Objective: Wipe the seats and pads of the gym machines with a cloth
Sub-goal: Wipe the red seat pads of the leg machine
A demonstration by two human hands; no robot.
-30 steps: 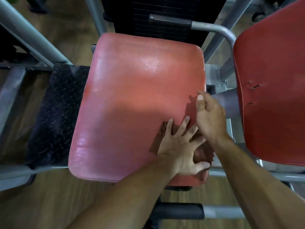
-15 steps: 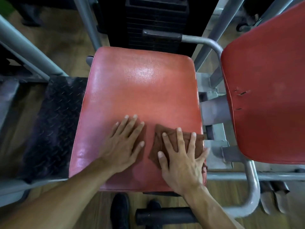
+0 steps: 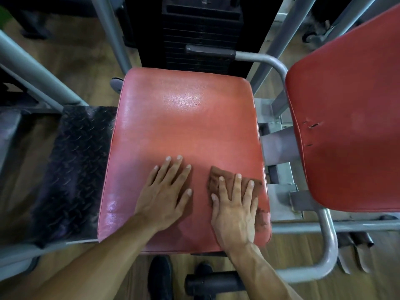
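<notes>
- Presently, the right hand [image 3: 234, 210] is laid flat, palm down, on a brown cloth [image 3: 229, 180]; the fingers [image 3: 237, 185] are spread and extended, not curled, so the cloth is pressed rather than grasped.
- The cloth is seen at the near right corner of the red seat pad [image 3: 184, 135], lying flat on its surface; one edge shows beyond the fingertips, and a darker scrap shows just right of the hand, near the pad's right border.
- The left hand [image 3: 165, 195] is spread open and set palm down directly on the seat pad, just left of the cloth and apart from it; nothing is held.
- Glare is noted on the far half of the seat pad.
- A black tread plate [image 3: 73, 167] is seen to the left of the seat pad, touching or nearly touching its edge.
- A second red pad [image 3: 350, 118], with small tears near its left edge, is seen to the right of the seat pad, separated from it by grey frame parts.
- A grey tubular handle with a black grip [image 3: 210, 51] is seen beyond the seat pad's far right corner, before a black weight stack [image 3: 201, 22].
- Wood-look floor [image 3: 78, 68] is seen around the seat pad.
</notes>
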